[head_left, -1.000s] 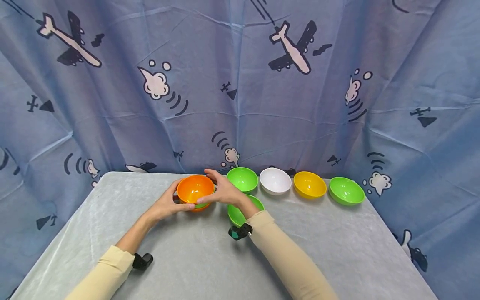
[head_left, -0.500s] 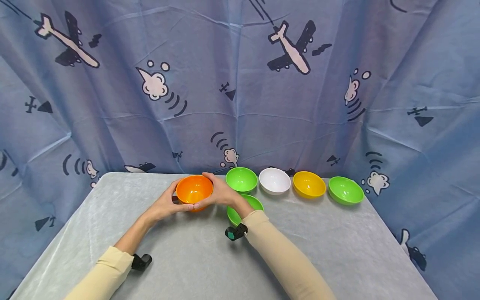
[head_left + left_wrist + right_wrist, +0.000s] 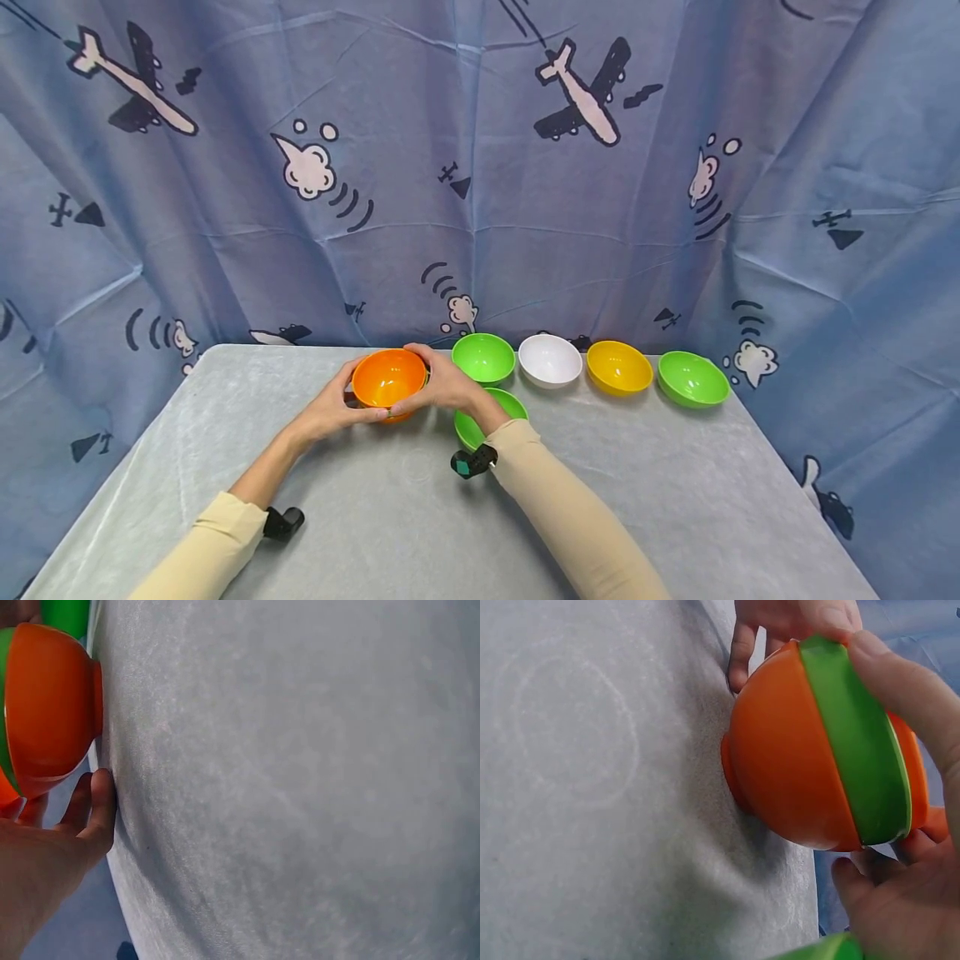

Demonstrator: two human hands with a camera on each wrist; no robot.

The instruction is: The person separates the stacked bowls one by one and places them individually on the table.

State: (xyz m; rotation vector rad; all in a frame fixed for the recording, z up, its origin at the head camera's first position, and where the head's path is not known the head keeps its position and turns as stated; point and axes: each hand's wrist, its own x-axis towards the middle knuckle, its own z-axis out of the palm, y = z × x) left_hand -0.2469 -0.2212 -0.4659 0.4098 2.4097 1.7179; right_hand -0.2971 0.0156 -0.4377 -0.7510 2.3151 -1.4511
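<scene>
An orange bowl [image 3: 388, 377] tops a nested stack at the table's far left. Beneath its rim a green bowl [image 3: 862, 750] shows as a band, inside a lower orange bowl [image 3: 787, 757] whose foot stands on the table. My left hand [image 3: 330, 412] holds the stack's left side, thumb across the front. From the right, my right hand [image 3: 447, 383] grips the upper bowls, thumb near the rim and fingers behind. The thumbs almost meet at the front. Fingers behind the stack are partly hidden.
Right of the stack, a green bowl [image 3: 483, 358], a white bowl [image 3: 551, 362], a yellow bowl [image 3: 619, 368] and another green bowl [image 3: 693, 380] line the back edge. A nearer green bowl [image 3: 472, 432] lies partly under my right wrist. A patterned curtain [image 3: 480, 167] hangs behind the table [image 3: 390, 525].
The top orange bowl has settled slightly, and less green shows below its front rim. My right hand's raised fingers have come down against the bowl. My left hand has barely moved.
</scene>
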